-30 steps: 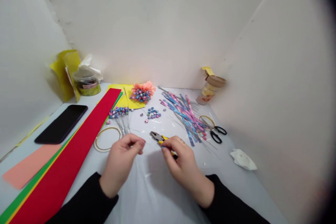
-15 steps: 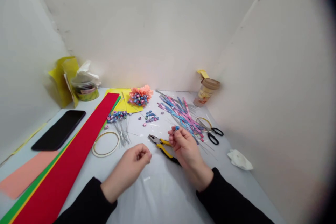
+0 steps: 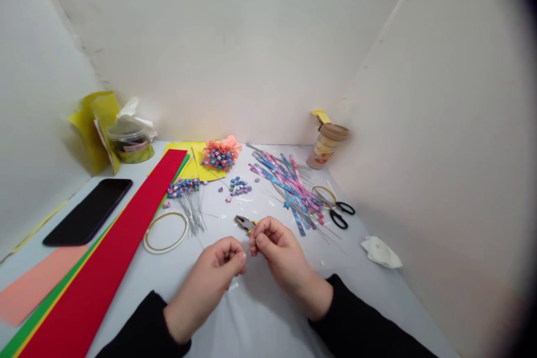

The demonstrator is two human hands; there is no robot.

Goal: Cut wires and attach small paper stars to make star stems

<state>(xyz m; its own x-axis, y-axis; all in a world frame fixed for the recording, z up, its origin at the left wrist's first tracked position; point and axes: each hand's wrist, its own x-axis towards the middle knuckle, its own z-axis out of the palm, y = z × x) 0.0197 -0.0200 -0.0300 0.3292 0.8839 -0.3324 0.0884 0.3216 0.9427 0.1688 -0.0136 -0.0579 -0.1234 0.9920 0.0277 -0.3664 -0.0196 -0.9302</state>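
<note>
My left hand [image 3: 212, 271] is closed in a pinch above the front of the table; what its fingers hold, if anything, is too small to make out. My right hand [image 3: 285, 263] is close beside it, thumb and fingers pressed together, their contents also unclear. The fingertips of both hands almost meet. Behind my right hand lie pliers [image 3: 243, 223], their jaws showing and their handles hidden. A small blue paper star [image 3: 286, 205] sits by the patterned paper strips [image 3: 293, 182]. Several folded stars [image 3: 240, 185] form a loose pile farther back.
Stars on wire stems [image 3: 183, 187] lie left of the pile, near a tape ring [image 3: 166, 232]. Long red paper [image 3: 126, 240] and a phone [image 3: 89, 212] lie left. Scissors [image 3: 339, 218], a cup [image 3: 327, 146] and crumpled tissue [image 3: 381, 251] are right. A coral paper flower [image 3: 221, 154] stands behind.
My right hand has moved left and slightly down, close to my left hand, and now covers the pliers' handles. My left hand has shifted a little right. The view has shifted slightly.
</note>
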